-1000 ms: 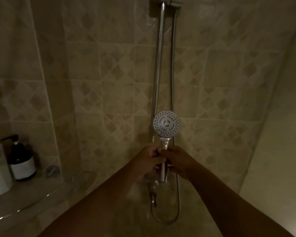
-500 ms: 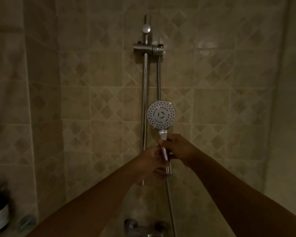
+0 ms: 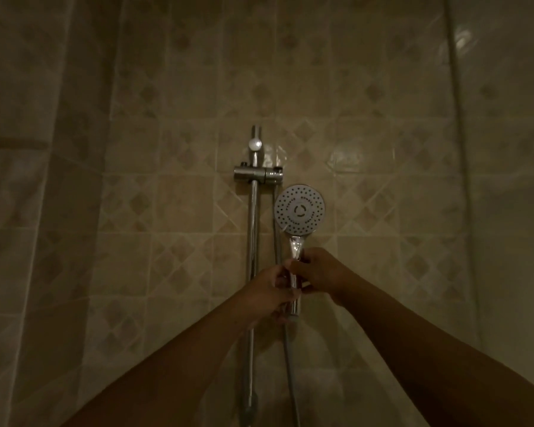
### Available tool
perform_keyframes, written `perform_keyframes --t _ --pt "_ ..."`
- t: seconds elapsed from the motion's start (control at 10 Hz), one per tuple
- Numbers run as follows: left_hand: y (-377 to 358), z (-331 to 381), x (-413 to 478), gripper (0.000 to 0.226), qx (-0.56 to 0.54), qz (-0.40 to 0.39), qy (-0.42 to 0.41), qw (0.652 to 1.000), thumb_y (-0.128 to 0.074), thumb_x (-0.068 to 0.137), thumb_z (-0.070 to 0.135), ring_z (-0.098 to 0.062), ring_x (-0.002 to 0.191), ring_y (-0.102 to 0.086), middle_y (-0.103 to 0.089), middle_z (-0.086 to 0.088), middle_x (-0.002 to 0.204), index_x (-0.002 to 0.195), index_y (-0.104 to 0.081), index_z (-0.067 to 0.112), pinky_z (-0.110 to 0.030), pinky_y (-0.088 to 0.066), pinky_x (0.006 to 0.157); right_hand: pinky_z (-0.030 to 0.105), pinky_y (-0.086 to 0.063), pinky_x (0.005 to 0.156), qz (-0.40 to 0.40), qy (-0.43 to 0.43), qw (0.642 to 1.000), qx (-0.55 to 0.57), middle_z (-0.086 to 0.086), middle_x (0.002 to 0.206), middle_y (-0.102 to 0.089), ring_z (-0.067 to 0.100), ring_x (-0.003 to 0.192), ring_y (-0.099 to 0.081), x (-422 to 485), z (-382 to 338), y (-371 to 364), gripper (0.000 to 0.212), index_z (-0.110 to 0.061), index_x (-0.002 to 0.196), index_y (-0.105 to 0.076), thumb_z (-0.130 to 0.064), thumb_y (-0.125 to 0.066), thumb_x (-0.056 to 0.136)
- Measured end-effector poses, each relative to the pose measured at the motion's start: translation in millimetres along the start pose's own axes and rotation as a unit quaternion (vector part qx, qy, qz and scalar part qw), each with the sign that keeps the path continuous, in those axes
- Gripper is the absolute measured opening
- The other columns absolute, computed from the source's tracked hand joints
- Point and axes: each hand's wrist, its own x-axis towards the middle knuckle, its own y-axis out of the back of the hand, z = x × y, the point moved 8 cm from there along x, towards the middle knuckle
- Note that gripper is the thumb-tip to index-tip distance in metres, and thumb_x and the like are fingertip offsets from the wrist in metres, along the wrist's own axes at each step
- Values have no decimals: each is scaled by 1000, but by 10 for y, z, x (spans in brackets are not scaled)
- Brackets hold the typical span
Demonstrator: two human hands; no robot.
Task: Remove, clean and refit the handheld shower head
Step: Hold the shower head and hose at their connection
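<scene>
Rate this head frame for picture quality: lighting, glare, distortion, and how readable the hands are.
Head view: dim, warm light throughout; glare patches on the glossy tiles; the wide angle bends the wall edges at both sides; the shower head is brightest, its holes legible; the left hand and right hand are underexposed, finger detail mostly lost.

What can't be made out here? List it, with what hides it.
Head view:
- shower head: handle's middle hidden by left grip and right grip.
- hose and rail: lower ends cut off by the bottom edge.
- holder: socket too dim to read.
</scene>
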Motion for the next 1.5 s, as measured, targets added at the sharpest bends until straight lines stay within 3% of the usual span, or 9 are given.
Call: perform_keyframes --t 0.2,0.3,0.5,0.7,0.8,0.9,1.1,1.3,1.5 --pt "210 301 377 35 1 70 -34 997 -65 93 4 -19 72 -66 -67 -11 96 125 -53 9 -60 -55 80 48 -60 76 42 20 999 -26 12 82 -63 26 77 -66 323 -374 244 25 -4 92 -62 -28 -59 97" --pt "264 479 549 27 52 70 -67 994 -65 93 4 -14 64 -66 -66 -7 88 114 -55 17 -39 -59 59 39 -60 69 26 -12 999 -46 13 91 -66 23 78 -67 483 -441 376 28 -3 101 -61 -31 -59 97" --pt "452 828 832 12 209 121 -107 965 -68 93 22 0 52 -64 -66 -3 85 94 -57 18 -15 -47 44 27 -56 52 42 7 999 -31 10 79 -66 18 63 -66 756 -677 646 28 -5 90 -59 -32 -56 99" --pt "670 951 1001 19 242 207 -125 940 -57 98 21 -10 64 -59 -61 -1 76 81 -58 13 -25 -50 58 27 -55 50 47 14 999 1 13 84 -64 21 65 -65 924 -754 782 29 -5 94 -59 -33 -56 100" --pt "777 923 1089 5 218 267 -117 931 -59 95 12 -15 75 -61 -62 -7 89 96 -57 7 -25 -51 60 31 -56 55 44 9 999 7 13 91 -66 24 73 -67 991 -748 839 29 -5 110 -58 -31 -54 100" --pt "753 934 1200 31 213 284 -104 929 -57 92 3 -26 98 -64 -64 -14 110 122 -55 8 -39 -55 84 28 -55 51 50 14 999 12 12 92 -66 24 74 -68 1029 -745 848 32 -6 113 -58 -34 -54 100" --pt "683 947 1398 54 317 354 -91 875 -55 92 -1 -35 124 -52 -45 -20 140 142 -36 0 -42 -47 100 26 -52 48 57 19 998 4 13 95 -66 22 75 -67 1083 -631 817 31 -5 114 -57 -33 -52 101" --pt "728 778 1526 51 367 395 -88 838 -52 96 5 -39 108 -58 -49 -24 132 142 -29 0 -37 -43 77 29 -57 58 51 30 998 -23 14 98 -70 20 75 -68 1152 -450 833 34 -7 112 -60 -38 -52 100" --pt "768 815 1506 25 175 476 -127 853 -49 98 6 -33 108 -62 -63 -15 117 122 -56 7 -47 -52 93 30 -55 62 57 24 998 -12 13 97 -69 23 79 -68 1175 -309 873 31 -11 111 -60 -39 -52 100"
